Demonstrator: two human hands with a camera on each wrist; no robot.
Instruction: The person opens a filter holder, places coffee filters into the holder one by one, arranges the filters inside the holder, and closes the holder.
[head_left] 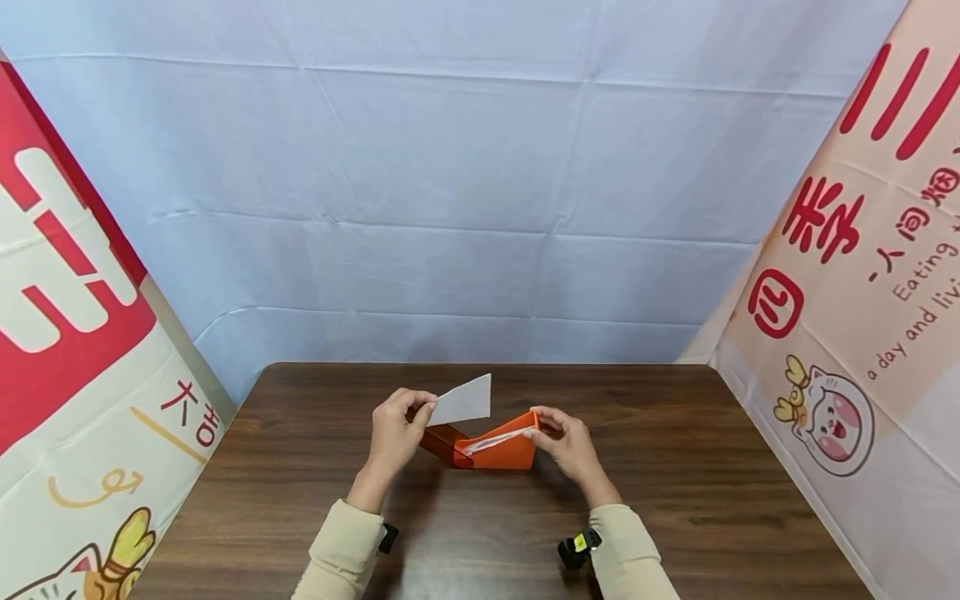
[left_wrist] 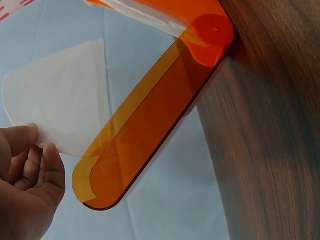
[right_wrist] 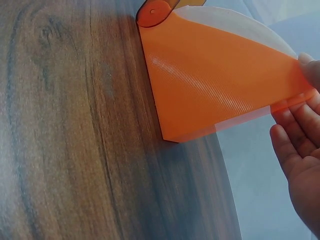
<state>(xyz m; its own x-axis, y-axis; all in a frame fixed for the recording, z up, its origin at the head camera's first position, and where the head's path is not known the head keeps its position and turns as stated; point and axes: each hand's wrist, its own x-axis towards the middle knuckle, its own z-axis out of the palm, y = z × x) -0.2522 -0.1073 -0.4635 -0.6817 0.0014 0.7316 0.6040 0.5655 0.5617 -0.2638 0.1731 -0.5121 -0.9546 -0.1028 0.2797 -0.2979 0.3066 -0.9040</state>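
Observation:
My left hand (head_left: 397,429) pinches a white cone coffee filter paper (head_left: 468,400) by one edge, up in the air. Below it, an orange filter paper holder (head_left: 506,450) stands on the table, with more white filter papers (head_left: 495,442) showing in its open top. Its see-through amber lid (left_wrist: 145,130) is swung open toward the left. At the holder's right end my right hand (head_left: 566,442) grips the upper corner, thumb on the near side and fingers behind. In the left wrist view, the pinched paper hangs beside the lid, partly behind it.
The dark wooden table (head_left: 697,500) carries the holder near its middle. A pale blue cloth (head_left: 450,167) hangs behind it. Printed cloths stand at the left (head_left: 75,333) and right (head_left: 847,333). Black wrist cameras (head_left: 577,550) sit below the sleeves.

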